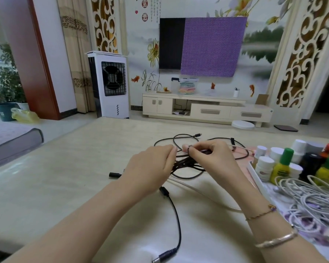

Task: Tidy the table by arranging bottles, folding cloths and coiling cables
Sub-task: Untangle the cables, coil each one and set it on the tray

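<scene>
Counter (pixel 65 186): a pale, glossy top that fills the lower part of the head view.
Left hand (pixel 150 168): over the middle of the counter, fingers curled, their tips pinching strands of the black cable.
Black cable (pixel 188 168): a loose tangle on the counter between and under both hands. Loops spread out behind the hands. One strand runs toward the near edge and ends in a barrel plug (pixel 164 256). Another short black end (pixel 115 175) lies just left of the left hand.
Right hand (pixel 213 158): just right of the left hand, fingertips nearly touching it, thumb and fingers pinching a small loop of the black cable. Two bracelets sit on the wrist.
Braided cable (pixel 207 196): a pale strand on the counter passing beneath the right forearm.
Bottles (pixel 285 164): a cluster at the right edge, white-capped jars together with yellow bottles with green caps.
White cables (pixel 311 202): a loose heap at the right, just in front of the bottles.
</scene>
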Motion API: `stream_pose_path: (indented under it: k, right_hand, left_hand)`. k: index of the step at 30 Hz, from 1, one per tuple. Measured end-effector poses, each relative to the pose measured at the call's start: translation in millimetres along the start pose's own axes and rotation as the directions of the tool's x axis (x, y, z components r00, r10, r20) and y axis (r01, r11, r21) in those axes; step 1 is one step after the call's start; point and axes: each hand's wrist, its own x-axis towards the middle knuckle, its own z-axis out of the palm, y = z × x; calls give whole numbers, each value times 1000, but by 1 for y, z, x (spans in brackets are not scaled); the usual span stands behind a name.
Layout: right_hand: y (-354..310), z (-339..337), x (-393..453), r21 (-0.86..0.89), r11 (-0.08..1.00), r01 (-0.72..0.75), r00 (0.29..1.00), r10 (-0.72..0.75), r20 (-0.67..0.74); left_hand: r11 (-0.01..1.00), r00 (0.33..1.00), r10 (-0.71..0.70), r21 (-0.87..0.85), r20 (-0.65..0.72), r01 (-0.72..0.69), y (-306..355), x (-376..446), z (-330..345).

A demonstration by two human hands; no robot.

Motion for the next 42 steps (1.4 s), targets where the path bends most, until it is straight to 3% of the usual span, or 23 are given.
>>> stream_pose_path:
  k: [4, 7, 11, 14, 19, 23, 28, 30, 31, 35, 42]
  right_hand:
    - [-2, 2, -5, -66, 998, -18, 957, 36, 288]
    - [-1, 4, -4, -239, 966, 103, 932, -10, 363]
    - [0, 3, -1, -280, 959, 41, 957, 44, 288]
    - [0, 2, 0, -189, 981, -41, 965, 88, 247]
    - [0, -1, 0, 26, 997, -69, 949, 58, 310]
    - [4, -7, 2, 225, 972, -61, 963, -2, 268]
    - [7, -3, 4, 338, 941, 6, 990, -53, 130]
    - [7, 0, 5, 368, 929, 37, 997, -59, 50]
    - [7, 2, 5, 374, 926, 46, 998, -57, 19]
    - [7, 9, 7, 359, 932, 43, 999, -31, -40]
    - [6, 9, 5, 385, 922, 45, 999, -51, 3]
  left_hand:
    - [1000, 998, 24, 20, -51, -23, -11, 4, 2]
    - [1000, 1000, 23, 15, -4, -23, -15, 3, 9]
    - [997, 999, -1, -77, -49, -3, -19, 8, 11]
    - [989, 996, -13, -145, -93, -1, -23, 8, 10]
    - [943, 986, -122, -324, -113, 80, -29, 9, 6]
    - [847, 976, -216, -505, -38, 168, -26, 10, 2]
    - [689, 948, -284, -658, 142, 305, -15, 8, -4]
    - [648, 937, -258, -677, 234, 348, -12, 7, -4]
    - [674, 941, -220, -658, 256, 336, -11, 6, -2]
    - [889, 967, -78, -423, 241, 177, -12, 4, 11]
    - [754, 978, 62, -652, 199, 84, 1, 4, -2]
